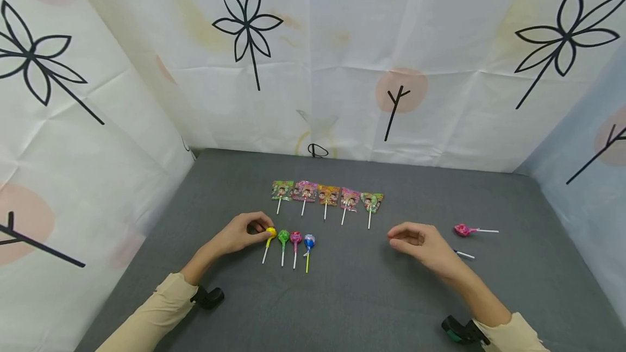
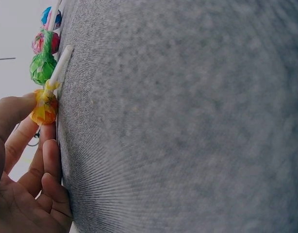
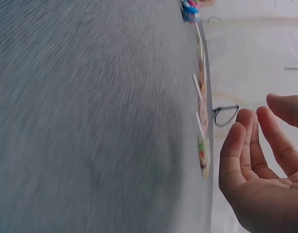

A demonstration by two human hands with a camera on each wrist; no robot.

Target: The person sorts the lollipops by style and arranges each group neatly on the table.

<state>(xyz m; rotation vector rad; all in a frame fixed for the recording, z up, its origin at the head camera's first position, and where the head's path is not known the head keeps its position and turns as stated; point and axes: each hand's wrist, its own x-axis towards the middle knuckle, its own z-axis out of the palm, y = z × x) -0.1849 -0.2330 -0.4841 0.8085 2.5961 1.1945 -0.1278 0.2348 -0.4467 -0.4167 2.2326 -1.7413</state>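
The left hand (image 1: 240, 235) pinches the small yellow foil-wrapped ball lollipop (image 1: 270, 232) on the grey felt desk (image 1: 371, 297), likely light, hard and crinkly-slick, its thin white stick the surer hold, while the right hand (image 1: 421, 243) hovers loosely curled, holding nothing.

A flat worktop (image 1: 371, 297) covered in grey fabric carries two rows of sweets. The far row is five flat lollipops in printed square wrappers (image 1: 326, 195), side by side, sticks toward the near edge. Nearer lie four round lollipops on sticks: yellow (image 1: 270, 232), green (image 1: 283, 237), red-pink (image 1: 295, 237), blue (image 1: 309, 242). Well apart on the right lies a pink-wrapped lollipop (image 1: 462, 230).
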